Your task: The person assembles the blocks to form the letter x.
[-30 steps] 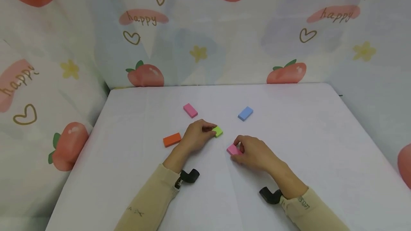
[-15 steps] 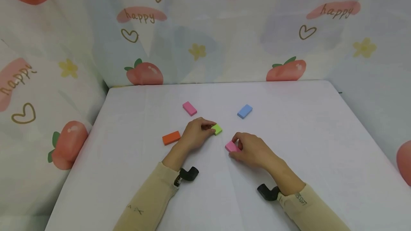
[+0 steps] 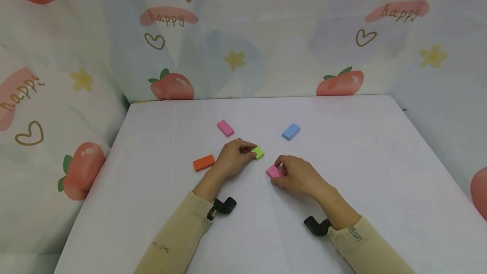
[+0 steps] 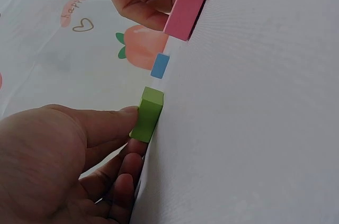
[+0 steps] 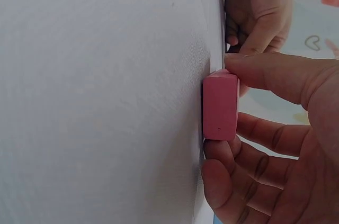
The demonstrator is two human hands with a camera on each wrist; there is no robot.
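Between thumb and fingers my left hand (image 3: 233, 158) pinches a lime-green block (image 3: 258, 152), low at the white table. In the left wrist view the green block (image 4: 149, 114) shows its end, with the thumb on one side and fingertips on the other. My right hand (image 3: 298, 175) grips a pink block (image 3: 274, 171), nearer to me and right of the green one. The right wrist view shows this pink block (image 5: 220, 106) close against the tabletop, thumb on one side and curled fingers on the other. A short gap lies between the two held blocks.
On the white table (image 3: 152, 206) lie an orange block (image 3: 203, 163) by the left wrist, a second pink block (image 3: 225, 128) farther back and a blue block (image 3: 291, 131) at back right. Patterned cloth (image 3: 274, 45) hangs behind and at the sides.
My right hand has slid the pink block slightly left and away from me, a little closer to the green block. The left hand keeps its place on the green block.
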